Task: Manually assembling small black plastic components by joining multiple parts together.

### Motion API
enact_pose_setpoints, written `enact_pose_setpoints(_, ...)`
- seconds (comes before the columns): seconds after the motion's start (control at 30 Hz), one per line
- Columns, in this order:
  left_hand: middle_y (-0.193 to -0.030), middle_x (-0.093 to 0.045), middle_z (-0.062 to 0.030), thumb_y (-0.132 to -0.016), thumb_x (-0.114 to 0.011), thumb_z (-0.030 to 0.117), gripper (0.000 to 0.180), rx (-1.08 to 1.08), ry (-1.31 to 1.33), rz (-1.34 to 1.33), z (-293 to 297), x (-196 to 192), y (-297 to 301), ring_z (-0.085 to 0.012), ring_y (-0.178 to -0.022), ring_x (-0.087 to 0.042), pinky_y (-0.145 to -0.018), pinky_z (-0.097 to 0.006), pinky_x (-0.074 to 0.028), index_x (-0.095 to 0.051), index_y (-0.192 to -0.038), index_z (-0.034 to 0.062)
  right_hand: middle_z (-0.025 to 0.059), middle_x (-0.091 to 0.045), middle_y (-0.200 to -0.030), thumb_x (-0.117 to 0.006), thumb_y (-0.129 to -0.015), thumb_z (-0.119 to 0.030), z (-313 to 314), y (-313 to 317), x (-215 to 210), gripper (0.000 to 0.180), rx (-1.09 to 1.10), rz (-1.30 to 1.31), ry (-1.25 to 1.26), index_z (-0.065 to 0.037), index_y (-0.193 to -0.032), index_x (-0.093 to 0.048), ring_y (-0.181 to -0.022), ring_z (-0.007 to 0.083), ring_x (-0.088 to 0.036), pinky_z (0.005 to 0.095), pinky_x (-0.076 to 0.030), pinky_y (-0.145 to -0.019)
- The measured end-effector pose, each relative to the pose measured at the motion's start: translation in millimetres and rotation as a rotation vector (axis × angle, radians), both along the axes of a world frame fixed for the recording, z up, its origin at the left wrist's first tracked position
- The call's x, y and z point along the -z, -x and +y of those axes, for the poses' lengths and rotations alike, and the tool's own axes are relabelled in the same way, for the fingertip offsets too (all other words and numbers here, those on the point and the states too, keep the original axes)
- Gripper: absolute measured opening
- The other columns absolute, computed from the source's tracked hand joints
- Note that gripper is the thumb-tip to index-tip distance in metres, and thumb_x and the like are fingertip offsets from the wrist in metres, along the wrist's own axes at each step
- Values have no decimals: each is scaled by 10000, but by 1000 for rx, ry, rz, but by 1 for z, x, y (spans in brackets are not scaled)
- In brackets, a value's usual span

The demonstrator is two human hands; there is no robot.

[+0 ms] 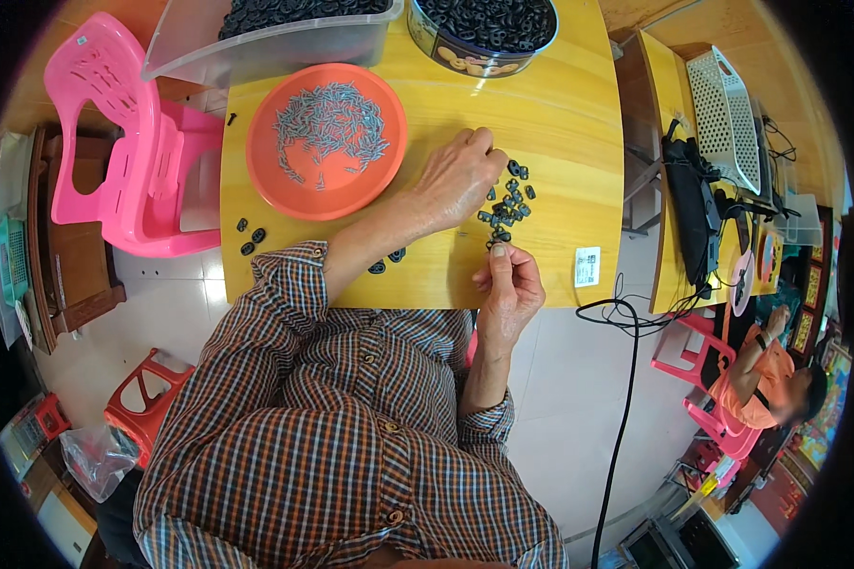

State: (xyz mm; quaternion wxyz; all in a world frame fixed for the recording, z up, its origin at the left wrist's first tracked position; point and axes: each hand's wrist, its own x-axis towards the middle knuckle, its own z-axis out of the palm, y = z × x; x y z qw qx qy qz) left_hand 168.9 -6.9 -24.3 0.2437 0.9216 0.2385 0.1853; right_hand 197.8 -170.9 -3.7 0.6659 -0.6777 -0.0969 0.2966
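My left hand point(460, 175) reaches across the yellow table point(569, 123), its fingers curled down at the edge of a loose cluster of small black pieces point(510, 207). Its fingertips are hidden, so what they hold does not show. Closer to me, my right hand point(514, 292) pinches a small black piece point(495, 244) between thumb and finger, at the near end of that cluster. Left of my left hand stands an orange-red bowl point(266, 180) with many small grey metal pins or screws point(332, 123) in it. A few black oval pieces point(378, 267) lie under my left forearm.
A clear plastic bin point(351, 43) and a round tin point(474, 64), both full of black pieces, stand at the far edge. More black pieces point(258, 235) lie at left. A white label point(587, 266) and black cable point(626, 398) are at right. A pink chair point(128, 152) stands left; another person point(764, 384) sits far right.
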Motion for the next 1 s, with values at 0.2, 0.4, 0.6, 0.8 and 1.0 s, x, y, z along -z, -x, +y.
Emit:
enact_pose_setpoints(0.2,-837,-536,-132,-753,-589,2,130,44,13,-138,-1,3,12,-311,-800,-566,-653,-406,-491,-571,-882,1,11,-591,-693,-609,-894,-130,3,0,0,114,7,-10,4,-26,-848,-611,-524,52,-485,187,-375,-486)
enact_pose_setpoints(0.4,-856,-631,-59,-843,-586,8,176,6,782,-440,-13,-11,36,-128,-695,-600,-630,-253,-497,-633,-1011,-11,41,-611,-728,-587,-908,-140,4,0,-2,123,20,40,-31,-21,-877,-585,-519,66,-502,186,-385,-473)
enact_pose_setpoints(0.6,-944,-629,-54,-881,-576,22,268,65,1338,-436,-15,-9,56,-107,-759,-634,-678,-233,-534,-616,-1146,5,68,-616,-730,-570,-918,-146,11,3,-2,143,18,121,-103,-5,-894,-568,-509,82,-512,182,-385,-455)
enact_pose_setpoints(0.8,-919,-618,-59,-897,-547,7,297,88,1411,-513,-19,-8,61,-140,-810,-651,-719,-246,-548,-588,-1191,11,52,-593,-691,-560,-921,-153,19,7,-8,161,-29,94,-120,-2,-864,-567,-504,85,-510,185,-372,-444)
enact_pose_setpoints(1.0,-906,-619,-58,-899,-542,5,294,114,1508,-510,-17,-10,63,-141,-803,-652,-732,-249,-553,-577,-1191,-3,44,-587,-685,-560,-921,-157,22,8,-11,162,-41,91,-126,-8,-861,-564,-501,84,-512,189,-369,-435)
